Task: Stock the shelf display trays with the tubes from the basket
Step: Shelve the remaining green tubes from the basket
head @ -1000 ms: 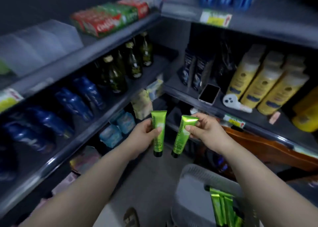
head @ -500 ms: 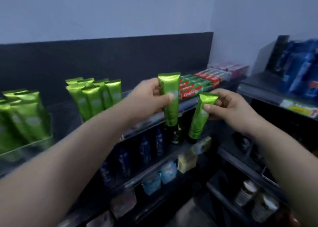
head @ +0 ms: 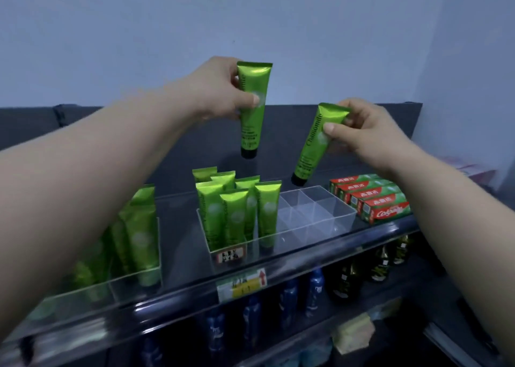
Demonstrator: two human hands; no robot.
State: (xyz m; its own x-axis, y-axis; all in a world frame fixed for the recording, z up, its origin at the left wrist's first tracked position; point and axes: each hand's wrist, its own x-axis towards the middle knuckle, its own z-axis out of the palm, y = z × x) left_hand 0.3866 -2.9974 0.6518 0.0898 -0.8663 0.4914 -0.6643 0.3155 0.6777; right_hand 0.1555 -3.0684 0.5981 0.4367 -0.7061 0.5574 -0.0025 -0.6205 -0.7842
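My left hand point(head: 223, 91) holds a green tube point(head: 252, 124) upright, cap down, above the clear divided tray point(head: 338, 219) on the top shelf. My right hand point(head: 362, 132) grips a second green tube point(head: 315, 146), tilted, its black cap just over the tray's back right compartments. Several green tubes point(head: 237, 210) stand in the tray's left half; its right compartments hold nothing. Another clear tray point(head: 136, 277) at the left holds more green tubes, partly hidden by my left forearm. The basket is out of view.
Red and green toothpaste boxes point(head: 381, 199) lie right of the tray. A price label point(head: 241, 284) hangs on the shelf's front rail. Blue bottles point(head: 289, 302) and dark glass bottles point(head: 348, 277) stand on the shelf below.
My view has risen from the basket and lower shelves to the top shelf. Both hands have carried their tubes up and over the middle tray.
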